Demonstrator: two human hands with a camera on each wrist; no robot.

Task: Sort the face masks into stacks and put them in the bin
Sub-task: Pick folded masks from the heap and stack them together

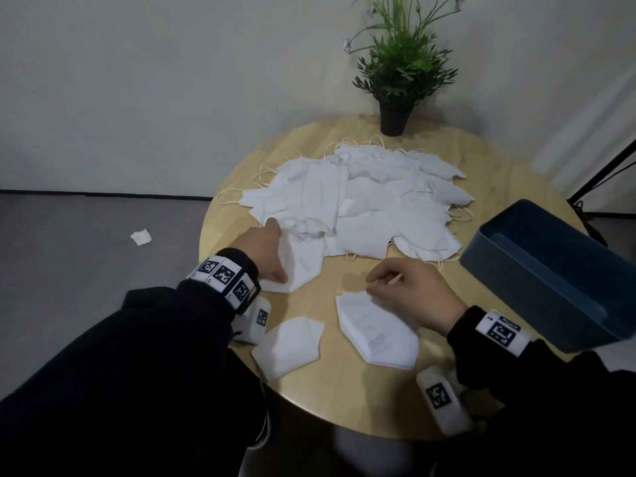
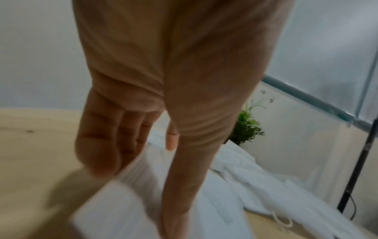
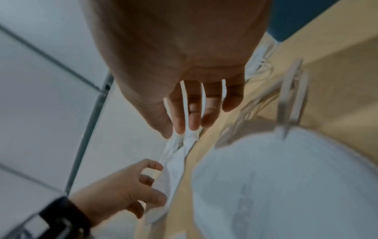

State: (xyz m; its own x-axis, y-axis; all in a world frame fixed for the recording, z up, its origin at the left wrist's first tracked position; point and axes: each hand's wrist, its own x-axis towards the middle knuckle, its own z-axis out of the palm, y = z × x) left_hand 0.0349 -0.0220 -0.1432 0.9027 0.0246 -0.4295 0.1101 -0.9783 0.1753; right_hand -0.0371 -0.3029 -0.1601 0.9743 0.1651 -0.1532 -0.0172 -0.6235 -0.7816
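A loose pile of white face masks [image 1: 364, 201] covers the middle of the round wooden table [image 1: 344, 394]. My left hand [image 1: 277, 251] reaches to the pile's near left edge and grips one mask [image 1: 303, 266] between fingers and thumb; the right wrist view shows these fingers [image 3: 151, 182] curled on the mask's edge [image 3: 174, 174]. My right hand [image 1: 377, 282] hovers with loosely curled fingers just above a small stack of masks [image 1: 378, 332] and holds nothing I can see. Another mask stack [image 1: 289, 346] lies near the front edge. The blue bin [image 1: 537, 270] stands at the right.
A potted plant [image 1: 395, 115] stands at the table's back edge. A black stand leg [image 1: 605, 166] rises by the wall to the right. A white scrap [image 1: 141, 237] lies on the grey floor to the left. Bare wood shows between the two stacks.
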